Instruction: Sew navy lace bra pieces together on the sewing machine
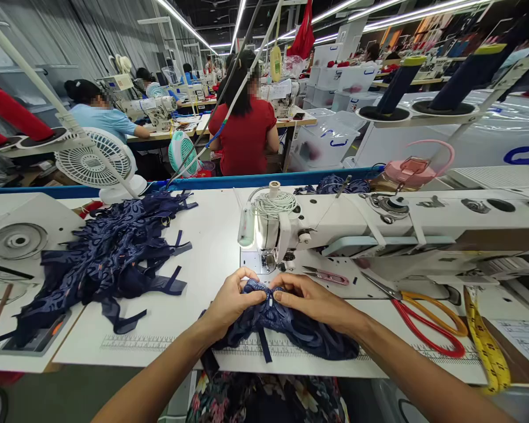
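A navy lace garment piece [286,329] lies bunched at the table's front edge, its upper edge lifted between my two hands. My left hand [233,302] pinches that edge between thumb and fingers on the left. Close beside it, my right hand [306,296] pinches the same edge, leaving a small gap between the thumbs. A narrow dark strap [264,345] hangs from the middle of the piece. Just beyond my fingers is the needle area of a white sewing machine [268,258]. The garment's underside is hidden.
Left lies a heap of navy lace pieces [114,252]. Right of my hands are pink thread snips [328,276], scissors [423,314] with orange and red handles, and a yellow tape measure [487,346]. A white fan [94,161] stands behind the heap. People sew at machines beyond.
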`<act>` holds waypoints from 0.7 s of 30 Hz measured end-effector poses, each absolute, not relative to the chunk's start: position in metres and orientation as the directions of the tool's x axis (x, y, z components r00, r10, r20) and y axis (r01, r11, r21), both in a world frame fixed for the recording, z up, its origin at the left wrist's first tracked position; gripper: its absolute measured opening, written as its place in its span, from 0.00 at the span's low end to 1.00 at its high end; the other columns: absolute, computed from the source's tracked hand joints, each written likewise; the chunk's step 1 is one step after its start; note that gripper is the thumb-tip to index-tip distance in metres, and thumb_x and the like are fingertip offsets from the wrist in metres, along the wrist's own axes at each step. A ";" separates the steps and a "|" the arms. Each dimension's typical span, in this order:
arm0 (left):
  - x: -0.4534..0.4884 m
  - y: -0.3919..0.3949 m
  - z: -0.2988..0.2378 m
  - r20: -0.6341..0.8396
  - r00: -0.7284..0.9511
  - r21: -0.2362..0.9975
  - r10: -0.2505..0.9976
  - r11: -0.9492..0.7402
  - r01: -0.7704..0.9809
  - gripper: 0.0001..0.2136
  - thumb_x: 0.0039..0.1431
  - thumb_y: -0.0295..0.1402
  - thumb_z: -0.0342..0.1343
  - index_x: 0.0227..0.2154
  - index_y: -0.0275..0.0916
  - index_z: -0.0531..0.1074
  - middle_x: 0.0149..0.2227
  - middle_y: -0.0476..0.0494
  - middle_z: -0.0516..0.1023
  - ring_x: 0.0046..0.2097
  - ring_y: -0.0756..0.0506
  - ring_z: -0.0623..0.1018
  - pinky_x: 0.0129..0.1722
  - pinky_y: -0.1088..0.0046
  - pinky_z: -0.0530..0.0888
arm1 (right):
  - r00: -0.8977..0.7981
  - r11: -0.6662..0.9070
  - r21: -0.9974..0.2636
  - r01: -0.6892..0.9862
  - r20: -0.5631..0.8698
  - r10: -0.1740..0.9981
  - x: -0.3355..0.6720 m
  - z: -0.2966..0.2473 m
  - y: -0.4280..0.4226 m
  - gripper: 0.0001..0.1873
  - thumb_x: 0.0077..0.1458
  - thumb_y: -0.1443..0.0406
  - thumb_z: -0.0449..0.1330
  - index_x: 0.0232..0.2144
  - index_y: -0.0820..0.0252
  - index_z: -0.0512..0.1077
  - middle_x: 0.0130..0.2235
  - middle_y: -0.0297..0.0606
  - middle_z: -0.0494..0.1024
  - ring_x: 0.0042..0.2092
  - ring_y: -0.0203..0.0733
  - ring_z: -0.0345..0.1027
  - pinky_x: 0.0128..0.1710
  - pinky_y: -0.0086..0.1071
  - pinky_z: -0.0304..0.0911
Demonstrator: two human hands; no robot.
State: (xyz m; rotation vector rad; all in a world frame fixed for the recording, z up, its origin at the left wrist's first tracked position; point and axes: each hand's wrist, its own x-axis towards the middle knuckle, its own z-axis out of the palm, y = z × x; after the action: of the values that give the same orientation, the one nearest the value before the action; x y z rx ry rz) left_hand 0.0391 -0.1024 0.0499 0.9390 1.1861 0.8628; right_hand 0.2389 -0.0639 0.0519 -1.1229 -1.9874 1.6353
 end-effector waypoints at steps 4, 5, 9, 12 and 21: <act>0.040 -0.104 0.049 -0.332 0.160 0.942 0.930 0.336 0.002 0.15 0.48 0.35 0.65 0.37 0.39 0.68 0.27 0.54 0.70 0.29 0.52 0.67 0.30 0.78 0.64 | -0.569 0.109 -0.899 0.423 -0.170 0.805 0.231 0.056 -0.066 0.10 0.57 0.57 0.57 0.31 0.57 0.71 0.27 0.28 0.63 0.30 0.35 0.53 0.29 0.29 0.47; 0.040 -0.104 0.048 -0.328 0.167 0.944 0.930 0.329 0.025 0.16 0.47 0.35 0.66 0.38 0.39 0.70 0.28 0.53 0.71 0.30 0.52 0.68 0.31 0.77 0.65 | -0.546 0.102 -0.891 0.442 -0.177 0.819 0.229 0.057 -0.067 0.10 0.56 0.58 0.57 0.30 0.58 0.70 0.26 0.28 0.62 0.29 0.34 0.52 0.28 0.29 0.46; 0.040 -0.105 0.043 -0.337 0.296 0.939 0.894 0.342 0.037 0.17 0.44 0.37 0.68 0.37 0.36 0.75 0.32 0.49 0.74 0.34 0.48 0.72 0.35 0.74 0.67 | -0.508 0.008 -0.911 0.413 -0.223 0.832 0.224 0.056 -0.070 0.11 0.57 0.57 0.56 0.30 0.58 0.69 0.26 0.27 0.63 0.28 0.33 0.52 0.27 0.28 0.47; 0.042 -0.108 0.037 -0.313 0.374 0.941 0.873 0.337 0.002 0.14 0.46 0.39 0.67 0.31 0.33 0.76 0.28 0.48 0.73 0.31 0.49 0.71 0.35 0.73 0.67 | -0.494 -0.050 -0.926 0.375 -0.246 0.834 0.221 0.050 -0.073 0.12 0.56 0.57 0.56 0.29 0.59 0.70 0.26 0.28 0.65 0.28 0.34 0.54 0.27 0.28 0.49; 0.042 -0.111 0.038 -0.288 0.260 0.954 0.922 0.299 -0.003 0.17 0.53 0.47 0.62 0.31 0.34 0.76 0.29 0.49 0.73 0.32 0.49 0.69 0.34 0.74 0.65 | -0.548 -0.133 -0.959 0.252 -0.255 0.797 0.224 0.042 -0.071 0.18 0.55 0.51 0.59 0.28 0.60 0.71 0.27 0.30 0.64 0.30 0.35 0.55 0.30 0.28 0.51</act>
State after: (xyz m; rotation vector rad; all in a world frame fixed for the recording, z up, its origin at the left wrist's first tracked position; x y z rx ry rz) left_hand 0.0418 -0.1113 0.0380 1.0706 1.1162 0.8234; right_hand 0.2244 -0.0709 0.0419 -1.1682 -1.7184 1.7250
